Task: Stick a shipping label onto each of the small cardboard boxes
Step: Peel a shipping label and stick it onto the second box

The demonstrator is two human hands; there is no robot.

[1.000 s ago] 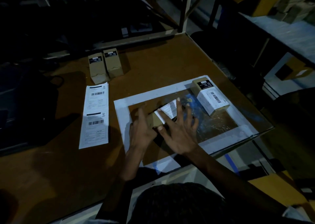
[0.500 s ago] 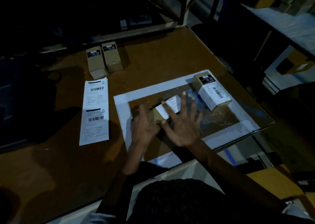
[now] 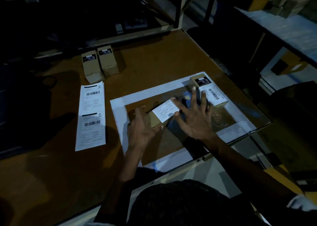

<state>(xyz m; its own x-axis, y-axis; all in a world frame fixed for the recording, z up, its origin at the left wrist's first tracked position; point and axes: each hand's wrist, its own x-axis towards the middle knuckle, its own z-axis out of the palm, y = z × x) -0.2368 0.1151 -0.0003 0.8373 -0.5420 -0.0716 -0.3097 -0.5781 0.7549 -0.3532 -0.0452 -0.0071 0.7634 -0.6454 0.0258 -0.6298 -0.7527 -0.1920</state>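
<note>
Left hand (image 3: 142,127) grips small box (image 3: 152,121); right hand (image 3: 193,117) fingers spread, pressing label (image 3: 165,111), seemingly flat. Labelled box (image 3: 212,97) near desk (image 3: 154,66) right edge; room dim.

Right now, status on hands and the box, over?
Left hand gripping box. Right hand open, fingers smoothing label. One labelled box close behind the right hand's fingertips; two unlabelled boxes waiting.

Matt brown cardboard boxes (image 3: 100,63) sit at the far left of a worn, scuffed wooden table (image 3: 154,59), beside a strip of white paper labels (image 3: 91,115). A smooth white border (image 3: 120,122) frames a scratched, faintly glossy patch (image 3: 223,119) at right.
</note>
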